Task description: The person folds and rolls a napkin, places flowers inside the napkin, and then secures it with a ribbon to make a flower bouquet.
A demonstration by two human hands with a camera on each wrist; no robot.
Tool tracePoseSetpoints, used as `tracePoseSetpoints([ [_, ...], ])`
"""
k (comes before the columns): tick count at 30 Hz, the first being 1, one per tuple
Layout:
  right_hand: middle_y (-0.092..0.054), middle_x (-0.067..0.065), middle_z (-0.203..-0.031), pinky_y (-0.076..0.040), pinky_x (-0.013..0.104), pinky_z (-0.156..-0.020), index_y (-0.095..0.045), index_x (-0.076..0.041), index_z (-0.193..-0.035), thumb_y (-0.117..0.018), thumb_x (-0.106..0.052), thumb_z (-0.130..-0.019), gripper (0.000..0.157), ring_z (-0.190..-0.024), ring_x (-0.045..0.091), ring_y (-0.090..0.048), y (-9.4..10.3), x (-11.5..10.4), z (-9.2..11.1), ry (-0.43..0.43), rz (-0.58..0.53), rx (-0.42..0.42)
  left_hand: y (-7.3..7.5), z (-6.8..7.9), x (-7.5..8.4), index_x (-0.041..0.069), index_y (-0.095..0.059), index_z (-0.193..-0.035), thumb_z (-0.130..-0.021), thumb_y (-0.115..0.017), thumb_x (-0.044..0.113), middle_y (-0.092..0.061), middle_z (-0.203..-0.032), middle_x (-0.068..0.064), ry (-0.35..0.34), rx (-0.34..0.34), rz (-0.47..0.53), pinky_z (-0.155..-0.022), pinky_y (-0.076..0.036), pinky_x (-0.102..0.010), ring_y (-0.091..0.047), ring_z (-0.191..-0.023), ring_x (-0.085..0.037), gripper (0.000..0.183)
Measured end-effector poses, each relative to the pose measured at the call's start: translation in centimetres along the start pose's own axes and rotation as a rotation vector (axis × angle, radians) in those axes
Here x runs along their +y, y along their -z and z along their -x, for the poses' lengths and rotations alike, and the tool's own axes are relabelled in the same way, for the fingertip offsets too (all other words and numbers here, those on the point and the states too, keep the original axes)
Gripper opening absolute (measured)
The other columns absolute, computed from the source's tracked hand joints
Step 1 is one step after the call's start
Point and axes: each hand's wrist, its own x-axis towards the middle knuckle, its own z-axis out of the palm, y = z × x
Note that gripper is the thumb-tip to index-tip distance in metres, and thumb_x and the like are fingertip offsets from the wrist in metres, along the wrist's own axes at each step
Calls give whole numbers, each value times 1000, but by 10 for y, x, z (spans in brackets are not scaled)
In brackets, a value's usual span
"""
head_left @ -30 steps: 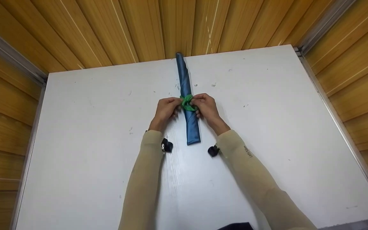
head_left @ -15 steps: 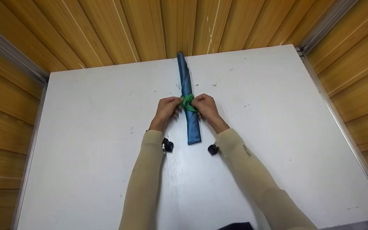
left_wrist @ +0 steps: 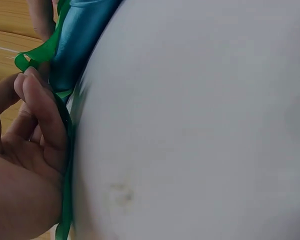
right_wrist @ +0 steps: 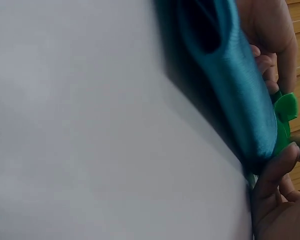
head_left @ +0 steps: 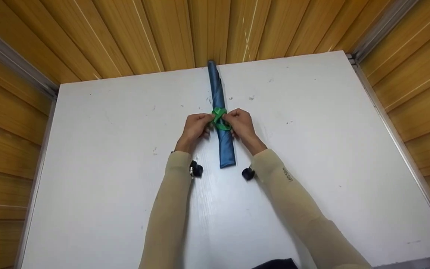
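A rolled length of shiny blue cloth lies lengthwise on the white table, its far end at the back edge. Round its middle runs a green ribbon, crossed and looped on top. My left hand pinches the ribbon at the roll's left side; in the left wrist view a ribbon tail hangs along the palm. From the right side my right hand pinches the ribbon between thumb and forefinger. The right wrist view shows the roll's open near end and a green loop between the hands.
The white table carries small dark scuff marks. Wood-patterned panels stand along its back and both sides, with metal strips at the corners. A small black camera is on the right wrist, another on the left.
Both hands keep their pinch and stay close to the same spot. The green ribbon's crossing on top has shifted shape, with a loop showing more toward the back.
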Motion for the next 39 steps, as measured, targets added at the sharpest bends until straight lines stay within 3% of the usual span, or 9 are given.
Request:
tracePoseSetpoints([
  [3, -62, 6, -84, -42, 23, -43, -64, -6, -105, -71, -22, -97, 20, -51, 11, -49, -1, -1, 1, 1, -26, 26, -2, 1, -1, 0, -79, -100, -103, -71, 22, -61, -68, -3, -18, 5, -15, -46, -47, -23, -52, -49, -9, 24],
  [8, -62, 8, -103, -48, 27, -65, -63, -6, -119, -67, -28, -102, 28, -81, 15, -59, 0, -4, 0, 110, 6, 91, -4, 2, -2, -1, -78, -96, -103, -71, 19, -62, -69, -4, -35, 10, -17, -45, -47, -23, -52, -48, -9, 23],
  [13, -62, 15, -119, -50, 39, -89, -70, -5, -129, -73, -32, -102, 38, -108, 26, -61, 2, -14, -7, 263, 254, 54, -4, 2, -1, 0, -78, -94, -104, -70, 20, -63, -70, -5, -45, 0, -27, -46, -48, -24, -52, -49, -10, 24],
  [17, -63, 17, -120, -50, 43, -94, -72, -4, -131, -76, -31, -101, 41, -109, 30, -63, 1, -22, -16, 301, 512, -38, -4, 2, 0, -1, -77, -92, -103, -69, 17, -63, -69, -6, -64, 7, -32, -45, -48, -24, -52, -47, -10, 23],
  [20, -65, 15, -117, -51, 42, -92, -73, -4, -124, -78, -26, -100, 34, -107, 28, -64, -1, -24, -22, 281, 571, -64, -3, 2, 0, -2, -78, -95, -103, -69, 16, -63, -69, -6, -77, 0, -33, -45, -48, -24, -52, -47, -11, 22],
  [26, -69, 11, -105, -51, 36, -85, -71, -4, -104, -74, -16, -99, 13, -97, 24, -64, -5, -22, -26, 236, 396, -44, 1, 5, -5, -1, -79, -97, -104, -70, 17, -61, -68, -5, -91, 13, -59, -45, -47, -23, -53, -48, -10, 21],
  [29, -67, 10, -104, -49, 31, -81, -68, -6, -102, -72, -17, -99, 12, -94, 18, -60, -4, -18, -26, 213, 245, -20, 3, 8, -8, 1, -78, -95, -104, -72, 19, -60, -68, -6, -88, 25, -46, -44, -47, -24, -52, -49, -12, 21],
  [34, -62, 7, -100, -43, 24, -57, -66, -7, -101, -70, -17, -100, 10, -68, 11, -51, 10, -17, -25, 183, -36, 55, 1, 7, -8, 1, -77, -95, -103, -73, 23, -60, -71, -6, -98, -1, -5, -46, -47, -24, -53, -51, -12, 24],
  [39, -58, 8, -93, -40, 21, -50, -63, -7, -100, -69, -14, -101, 9, -55, 8, -45, 26, -19, -28, 170, -157, 93, -1, 4, -7, -2, -75, -94, -104, -71, 24, -58, -69, -6, -103, 13, 24, -45, -46, -24, -51, -50, -12, 28],
])
